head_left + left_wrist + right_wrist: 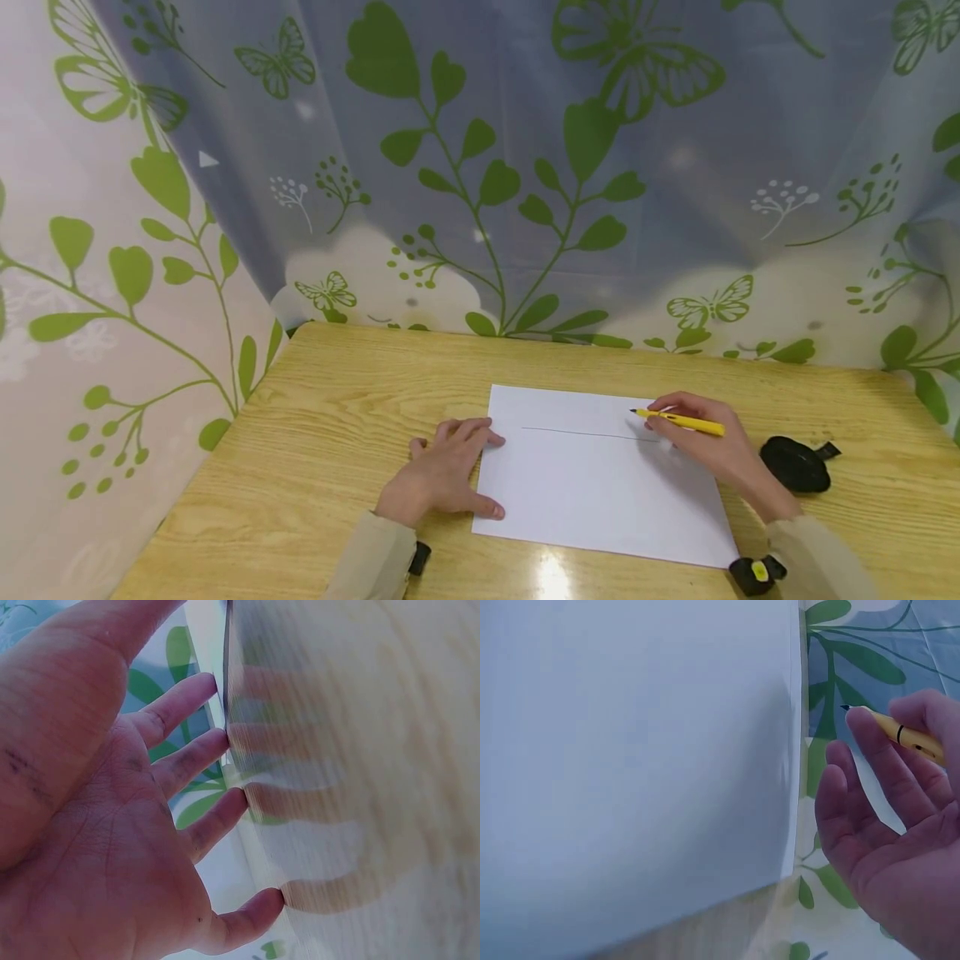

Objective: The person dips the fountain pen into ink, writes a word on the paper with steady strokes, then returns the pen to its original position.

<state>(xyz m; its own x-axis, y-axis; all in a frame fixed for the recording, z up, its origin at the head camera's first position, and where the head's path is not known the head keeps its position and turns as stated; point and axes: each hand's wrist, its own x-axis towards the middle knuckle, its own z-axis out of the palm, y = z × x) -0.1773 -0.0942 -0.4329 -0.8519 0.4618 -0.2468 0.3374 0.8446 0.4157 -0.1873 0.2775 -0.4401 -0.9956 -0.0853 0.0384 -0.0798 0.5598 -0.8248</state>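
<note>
A white sheet of paper [592, 500] lies on the wooden table with one thin dark line [585, 432] running across its upper part. My left hand [448, 471] rests at the sheet's left edge, fingers spread, thumb and some fingertips on the paper. In the left wrist view, the fingertips [262, 907] of this left hand touch the tabletop. Over the sheet's upper right, my right hand [708, 437] pinches a yellow fountain pen [693, 423] between thumb and fingers. Its dark nib points left, above the line in the head view; the right wrist view shows the nib raised off the paper.
A small black object with a strap tab [797, 464] lies on the table right of my right hand. The wooden table [337, 392] meets a leaf-and-butterfly patterned curtain [517, 167] at its back and left edges. Black bands sit at both cuffs.
</note>
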